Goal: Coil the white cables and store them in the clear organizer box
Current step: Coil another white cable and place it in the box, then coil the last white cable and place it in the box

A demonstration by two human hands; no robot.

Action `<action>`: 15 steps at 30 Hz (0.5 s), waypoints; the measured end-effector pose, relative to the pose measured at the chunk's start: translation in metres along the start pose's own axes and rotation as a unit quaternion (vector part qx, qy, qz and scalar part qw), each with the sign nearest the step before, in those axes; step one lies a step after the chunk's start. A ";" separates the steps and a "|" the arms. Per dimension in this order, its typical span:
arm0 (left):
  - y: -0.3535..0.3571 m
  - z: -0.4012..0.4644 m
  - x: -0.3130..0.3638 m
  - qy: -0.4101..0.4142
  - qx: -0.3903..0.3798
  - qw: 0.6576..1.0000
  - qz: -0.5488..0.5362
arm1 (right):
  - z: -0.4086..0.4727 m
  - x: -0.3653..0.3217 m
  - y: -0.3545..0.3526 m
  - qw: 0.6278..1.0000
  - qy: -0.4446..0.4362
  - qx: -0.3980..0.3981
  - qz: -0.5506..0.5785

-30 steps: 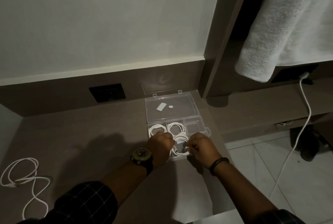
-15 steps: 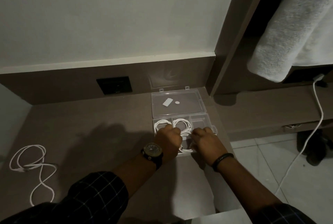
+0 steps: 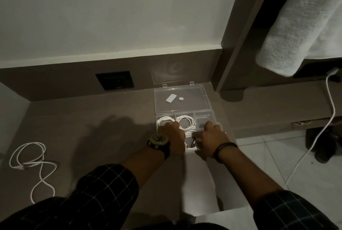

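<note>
**Both hands in the box, one cable loose on the counter**

Counter (image 3: 92, 128): brown, dim light. Towel (image 3: 303, 21) hangs at upper right; a charger lead (image 3: 331, 111) runs from a plug below it down to the floor, well apart from the work.

Box (image 3: 203, 117): clear, at the counter's right edge, lid (image 3: 183, 98) folded flat behind it. Two back compartments each hold a coiled white cable; the back right one looks empty. A third coil (image 3: 190, 148) sits in the front part, between the hands.

Left hand (image 3: 174, 137): over the front left of the box, fingers curled down; whether it grips anything, cannot tell. Right hand (image 3: 211, 135): fingers bent down onto the coil and box rim; a grip is not clear either.

Loose cable (image 3: 31, 163): uncoiled, far left, well apart from the box.

Risks, as judged:
- Coil springs open on release, since the cable looks stiff.
- Strands above the rim would block the lid.
- Box sits near the edge; a push rightward could tip it off.
</note>
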State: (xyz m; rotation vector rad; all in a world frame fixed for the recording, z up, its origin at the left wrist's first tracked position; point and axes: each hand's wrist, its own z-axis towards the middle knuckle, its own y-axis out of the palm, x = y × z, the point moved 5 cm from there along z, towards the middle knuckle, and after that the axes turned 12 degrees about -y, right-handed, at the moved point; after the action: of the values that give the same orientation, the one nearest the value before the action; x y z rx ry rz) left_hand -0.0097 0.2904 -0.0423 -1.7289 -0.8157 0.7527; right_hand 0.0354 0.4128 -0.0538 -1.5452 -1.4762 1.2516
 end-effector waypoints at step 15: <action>0.001 0.006 -0.003 -0.038 -0.050 0.992 -0.109 | 0.013 -0.003 0.000 0.998 0.010 -0.062 0.009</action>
State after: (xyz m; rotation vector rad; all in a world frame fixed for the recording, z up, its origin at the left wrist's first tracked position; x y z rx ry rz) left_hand -0.0162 0.2911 -0.0449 -1.6724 -1.0911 0.6408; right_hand 0.0236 0.4078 -0.0580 -1.6507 -1.5566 1.1709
